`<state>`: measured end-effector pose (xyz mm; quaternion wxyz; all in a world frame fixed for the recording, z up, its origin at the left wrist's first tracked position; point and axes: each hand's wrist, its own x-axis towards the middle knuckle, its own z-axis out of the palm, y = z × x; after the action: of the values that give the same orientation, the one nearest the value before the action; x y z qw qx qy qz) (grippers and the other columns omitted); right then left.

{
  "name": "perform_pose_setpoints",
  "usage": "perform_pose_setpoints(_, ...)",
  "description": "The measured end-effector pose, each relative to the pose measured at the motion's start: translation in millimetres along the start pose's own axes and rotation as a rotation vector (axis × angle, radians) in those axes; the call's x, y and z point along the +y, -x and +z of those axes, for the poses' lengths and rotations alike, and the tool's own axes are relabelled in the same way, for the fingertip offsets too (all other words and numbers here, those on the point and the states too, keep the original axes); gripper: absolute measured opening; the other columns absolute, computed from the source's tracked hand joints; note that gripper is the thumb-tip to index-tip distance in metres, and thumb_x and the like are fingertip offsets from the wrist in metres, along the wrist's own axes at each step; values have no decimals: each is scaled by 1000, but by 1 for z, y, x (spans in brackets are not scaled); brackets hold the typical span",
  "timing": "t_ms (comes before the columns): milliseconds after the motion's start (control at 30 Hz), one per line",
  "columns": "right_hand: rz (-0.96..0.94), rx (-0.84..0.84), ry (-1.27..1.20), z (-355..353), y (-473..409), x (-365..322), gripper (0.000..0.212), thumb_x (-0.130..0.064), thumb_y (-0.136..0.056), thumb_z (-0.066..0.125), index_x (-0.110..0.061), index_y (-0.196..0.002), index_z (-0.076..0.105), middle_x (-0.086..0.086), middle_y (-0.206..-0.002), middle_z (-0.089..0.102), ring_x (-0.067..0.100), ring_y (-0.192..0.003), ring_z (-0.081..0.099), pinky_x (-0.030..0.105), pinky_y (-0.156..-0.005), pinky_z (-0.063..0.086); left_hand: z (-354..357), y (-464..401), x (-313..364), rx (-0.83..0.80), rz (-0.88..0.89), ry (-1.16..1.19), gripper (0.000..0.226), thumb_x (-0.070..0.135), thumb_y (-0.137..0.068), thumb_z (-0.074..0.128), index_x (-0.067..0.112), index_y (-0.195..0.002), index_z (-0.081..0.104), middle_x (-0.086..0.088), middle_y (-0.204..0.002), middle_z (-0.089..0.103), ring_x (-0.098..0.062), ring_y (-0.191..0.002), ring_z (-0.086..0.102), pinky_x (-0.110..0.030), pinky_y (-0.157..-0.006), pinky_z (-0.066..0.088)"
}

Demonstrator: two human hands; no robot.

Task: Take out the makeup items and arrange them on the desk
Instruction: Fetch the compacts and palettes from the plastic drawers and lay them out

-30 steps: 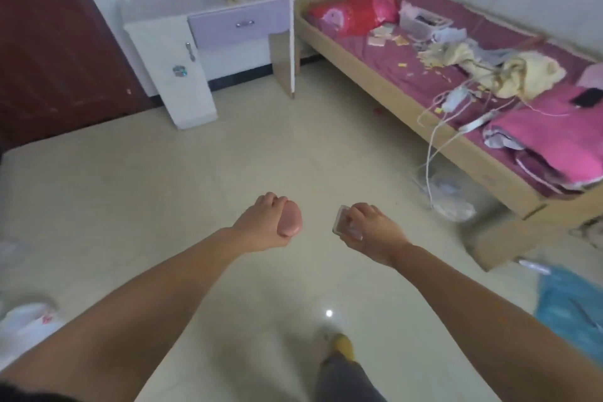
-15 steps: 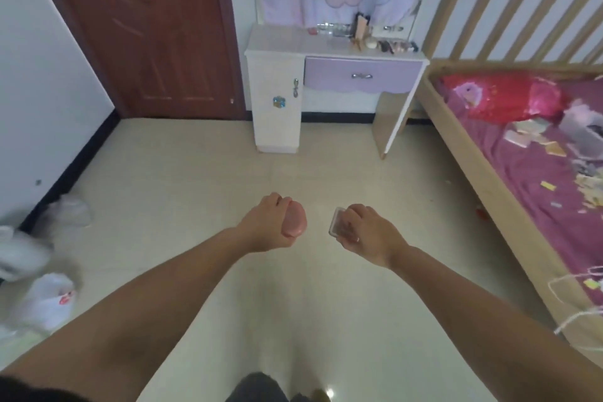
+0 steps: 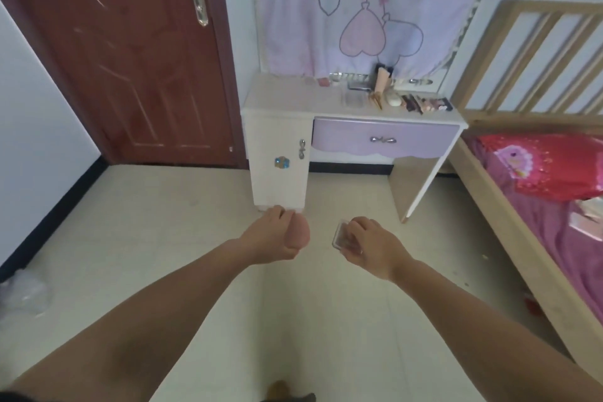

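Observation:
My left hand (image 3: 272,237) grips a pink makeup sponge (image 3: 298,232) that sticks out past the thumb. My right hand (image 3: 372,245) holds a small clear flat case (image 3: 339,235) by its edges. Both hands are stretched out in front of me above the floor, side by side and apart. Ahead stands the white desk (image 3: 280,101) with a lilac drawer (image 3: 385,140). Several makeup items (image 3: 421,103) lie on the right half of its top, along with a beige tube (image 3: 381,83) standing upright.
A brown door (image 3: 130,59) is to the left of the desk. A wooden bed (image 3: 509,206) with purple sheet and red pillow (image 3: 548,166) runs along the right. A plastic bag (image 3: 23,294) lies on the floor at far left. Tiled floor lies between me and the desk.
The view has swung left from the bed and come closer to the desk, which now stands straight ahead. Both hands keep the same hold on the sponge and the case.

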<state>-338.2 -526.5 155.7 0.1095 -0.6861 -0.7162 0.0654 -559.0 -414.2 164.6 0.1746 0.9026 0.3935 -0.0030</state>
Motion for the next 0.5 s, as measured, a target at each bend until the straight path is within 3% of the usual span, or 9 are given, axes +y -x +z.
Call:
perform_pose_setpoints(233, 34, -31, -10, -8, -145, 80, 30, -39, -86, 58, -14, -102, 54, 2, -114, 54, 23, -103, 53, 29, -75, 49, -45, -158, -48, -43, 0, 10, 79, 45, -78, 66, 10, -138, 30, -9, -130, 37, -25, -119, 40, -39, -99, 40)
perform_pose_setpoints(400, 32, -24, -38, -3, -270, 151, 26, -38, -83, 60, -15, -94, 54, 1, -108, 55, 24, -103, 54, 34, -75, 51, -67, -291, -86, -27, -13, 17, 81, 43, -78, 66, 9, -141, 28, -10, -132, 36, -26, -122, 39, -37, -99, 41)
perform_pose_setpoints(500, 27, -49, -66, -6, -343, 196, 23, -38, -83, 59, -17, -88, 52, 0, -104, 55, 23, -99, 54, 28, -75, 46, -81, -370, -98, -49, -69, 63, 80, 43, -78, 67, 10, -140, 29, -8, -133, 36, -24, -119, 40, -35, -98, 42)
